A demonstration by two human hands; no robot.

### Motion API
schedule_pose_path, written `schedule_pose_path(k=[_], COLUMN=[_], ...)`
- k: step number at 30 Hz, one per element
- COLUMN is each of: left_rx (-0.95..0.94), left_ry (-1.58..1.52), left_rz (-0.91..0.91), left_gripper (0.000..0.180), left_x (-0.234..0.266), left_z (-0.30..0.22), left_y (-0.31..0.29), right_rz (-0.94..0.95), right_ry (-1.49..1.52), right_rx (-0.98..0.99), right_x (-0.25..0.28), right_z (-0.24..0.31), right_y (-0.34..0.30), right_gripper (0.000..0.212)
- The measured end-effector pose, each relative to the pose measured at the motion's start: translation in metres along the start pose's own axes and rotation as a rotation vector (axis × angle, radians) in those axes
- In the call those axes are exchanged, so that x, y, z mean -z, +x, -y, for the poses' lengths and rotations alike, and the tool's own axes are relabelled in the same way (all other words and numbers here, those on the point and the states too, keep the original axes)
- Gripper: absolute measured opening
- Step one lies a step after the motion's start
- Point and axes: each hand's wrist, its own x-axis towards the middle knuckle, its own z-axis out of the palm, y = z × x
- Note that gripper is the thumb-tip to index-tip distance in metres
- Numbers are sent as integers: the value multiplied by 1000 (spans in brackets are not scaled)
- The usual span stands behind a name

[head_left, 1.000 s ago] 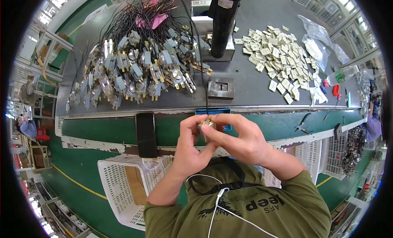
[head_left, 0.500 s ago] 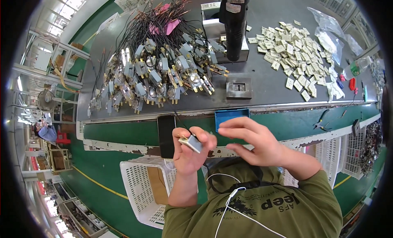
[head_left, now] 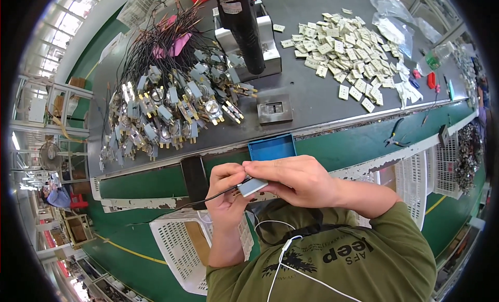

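Both hands meet in front of my body around a small grey-and-white block with a black cable [head_left: 252, 187]. My left hand [head_left: 223, 194] pinches its left end, with the cable running out between the fingers to the left. My right hand [head_left: 300, 180] closes over its top and right side, fingertips touching those of the left; they hide part of the block. Just beyond the hands is a shallow blue tray [head_left: 272, 148]. A black phone [head_left: 195, 178] lies left of it. On the table behind stands a metal block with a slot [head_left: 274, 109].
Left on the table is a heap of grey wired assemblies [head_left: 171, 104]; a pile of cream plates [head_left: 348, 55] lies right. A black press column [head_left: 244, 37] rises between them. Pliers [head_left: 396, 138] rest on the green ledge, and a white crate [head_left: 176, 250] stands below left.
My right hand has moved left and closed onto the block, where it was apart with fingers spread. The cable now trails left from my left hand. The whole view has shifted slightly.
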Motion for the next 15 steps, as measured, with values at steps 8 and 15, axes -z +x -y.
schedule_pose_path(k=[8,15], left_rx=[-31,-267], left_ry=[100,476], left_rz=[-4,-869], left_gripper=[42,35], left_x=[-11,142], left_z=[-1,-33], left_y=[4,-44], right_rz=[35,157], right_ry=[-25,235], right_rx=[-8,-299], right_x=[11,28], right_z=[-3,-10], right_y=[-4,-12], right_gripper=[47,60])
